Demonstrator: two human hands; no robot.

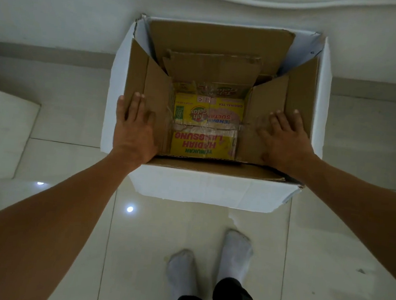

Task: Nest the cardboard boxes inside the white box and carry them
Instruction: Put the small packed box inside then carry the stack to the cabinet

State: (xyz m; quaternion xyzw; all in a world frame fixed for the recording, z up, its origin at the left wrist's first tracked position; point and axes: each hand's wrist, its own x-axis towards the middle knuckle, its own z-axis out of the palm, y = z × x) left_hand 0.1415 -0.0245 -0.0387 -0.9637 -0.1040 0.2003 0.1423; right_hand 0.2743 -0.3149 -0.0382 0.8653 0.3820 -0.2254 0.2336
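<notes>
Looking down from the head view: white box [212, 189] sits on the tiled floor [326, 256], open at the top, just ahead of the person's socked feet [236, 251].

A brown cardboard box [300, 87] is already seated inside it, its walls close against the white walls on the left, right and near sides; a gap shows at the far right corner. Its side flaps [156, 93] are folded inward and down. Deeper in lies what appears to be another brown piece or smaller box [214, 66] at the far side, and at the bottom a yellow printed carton [205, 131] with clear tape across it. Whether that yellow one is a separate box or a liner, cannot tell.

Left hand [134, 125]: fingers spread flat, palm down on the left inner flap, gripping nothing. Right hand [286, 138]: likewise splayed flat on the right inner flap, gripping nothing. Hands well apart, one at each side of the opening.

Judgement on progress: nesting looks done or nearly so; the hands seem to be pressing the flaps down to seat the inner box. Left to do: take hold of the white box and lift. Carrying not yet begun; the box rests on the floor.
</notes>
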